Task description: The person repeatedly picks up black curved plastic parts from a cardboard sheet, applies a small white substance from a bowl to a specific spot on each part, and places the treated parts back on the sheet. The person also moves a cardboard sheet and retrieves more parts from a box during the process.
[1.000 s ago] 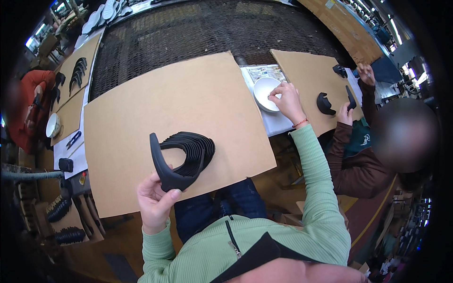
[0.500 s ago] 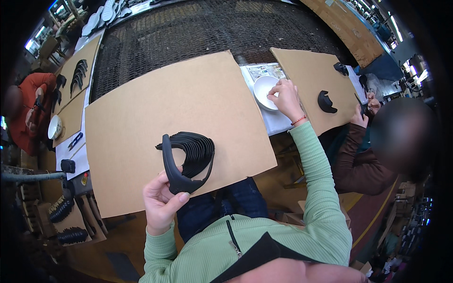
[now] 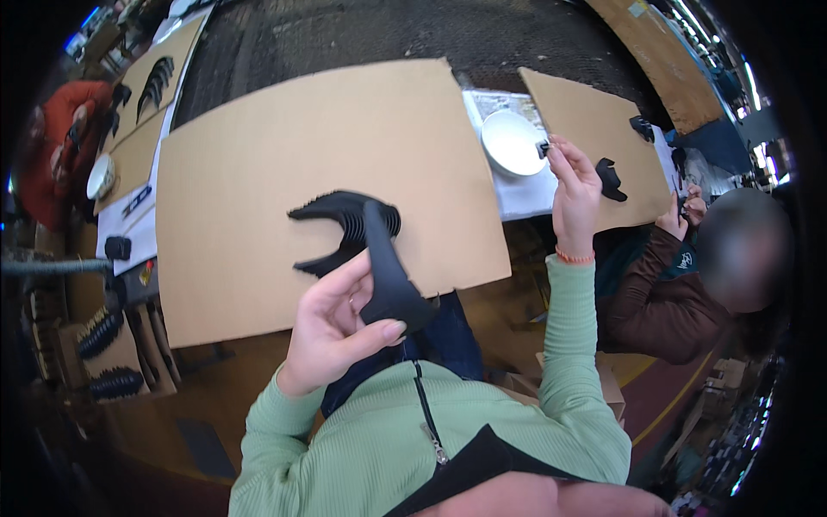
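Observation:
My left hand point(image 3: 332, 323) is closed around a black curved piece point(image 3: 392, 280), thin and U-shaped, held over the near edge of the cardboard sheet point(image 3: 250, 155). Just behind it a stack of similar black curved pieces point(image 3: 345, 215) lies nested on the cardboard. My right hand point(image 3: 573, 185) is raised beside the white bowl point(image 3: 514, 142). Between its thumb and fingertips it pinches a small dark piece point(image 3: 543, 149) with a pale part, too small to name. The bowl sits on paper to the right of my cardboard, its inside plain white.
At the right, a person in brown sleeves point(image 3: 642, 284) works by another cardboard sheet point(image 3: 573, 112) with a black curved piece on it. A person in red point(image 3: 65, 181) is at the left, near a second bowl point(image 3: 101, 177) and blue-handled snips point(image 3: 136, 201). Dark mesh point(image 3: 388, 39) stretches behind.
My right hand has come up out of the bowl and moved right, now showing a small dark piece. My left hand has moved right and turned the curved piece.

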A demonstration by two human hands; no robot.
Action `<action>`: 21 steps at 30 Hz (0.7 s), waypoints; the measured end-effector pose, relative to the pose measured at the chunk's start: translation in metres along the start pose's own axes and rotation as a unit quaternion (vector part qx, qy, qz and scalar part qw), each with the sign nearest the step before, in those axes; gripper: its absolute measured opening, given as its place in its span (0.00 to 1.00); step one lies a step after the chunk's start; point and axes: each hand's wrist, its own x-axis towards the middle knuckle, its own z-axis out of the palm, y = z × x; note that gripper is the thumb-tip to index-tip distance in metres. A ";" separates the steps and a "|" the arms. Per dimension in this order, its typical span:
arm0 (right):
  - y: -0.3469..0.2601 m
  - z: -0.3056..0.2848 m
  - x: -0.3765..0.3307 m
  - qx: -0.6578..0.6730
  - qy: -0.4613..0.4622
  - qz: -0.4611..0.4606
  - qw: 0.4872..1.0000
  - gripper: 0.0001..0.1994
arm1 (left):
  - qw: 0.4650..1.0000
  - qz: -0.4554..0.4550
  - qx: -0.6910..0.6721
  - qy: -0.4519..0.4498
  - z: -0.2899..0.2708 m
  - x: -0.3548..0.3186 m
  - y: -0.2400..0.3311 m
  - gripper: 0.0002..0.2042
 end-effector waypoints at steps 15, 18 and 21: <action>-0.070 0.069 -0.120 -0.118 -0.368 -0.205 0.899 0.09 | 0.991 -0.123 -0.057 -0.005 0.017 -0.016 0.001 0.46; -0.071 0.070 -0.126 -0.143 -0.369 -0.206 0.895 0.09 | 0.990 -0.128 -0.053 -0.012 0.015 -0.019 0.001 0.44; -0.071 0.070 -0.128 -0.152 -0.379 -0.199 0.891 0.09 | 0.991 -0.125 -0.041 -0.015 0.013 -0.020 0.001 0.44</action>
